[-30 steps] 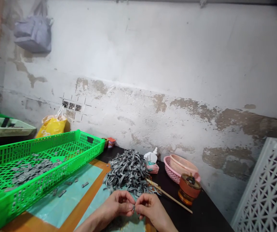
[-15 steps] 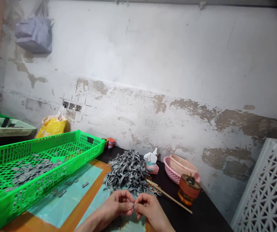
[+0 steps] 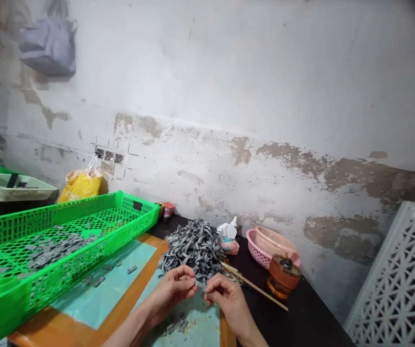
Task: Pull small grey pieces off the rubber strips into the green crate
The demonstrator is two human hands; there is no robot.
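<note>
My left hand (image 3: 175, 291) is held in front of a heap of grey strips (image 3: 193, 246), its thumb and fingers pinched together. Close to its right, my right hand (image 3: 227, 301) is also closed in a pinch, a small gap between the two. Whatever lies between the fingertips of either hand is too small to make out. Beneath the hands, small grey pieces (image 3: 176, 325) are scattered on the light blue sheet (image 3: 202, 315). More flat grey pieces (image 3: 60, 248) lie in the long green basket (image 3: 95, 248) at the left.
A wooden stick (image 3: 261, 292) lies right of the heap, beside an amber jar (image 3: 284, 277). Behind are pink baskets (image 3: 260, 250), a tissue pack (image 3: 231, 246) and a white bottle (image 3: 228, 230). A white lattice panel (image 3: 397, 279) stands at the far right.
My hands have moved apart slightly and up a little, uncovering small grey pieces on the sheet below. The view has shifted slightly.
</note>
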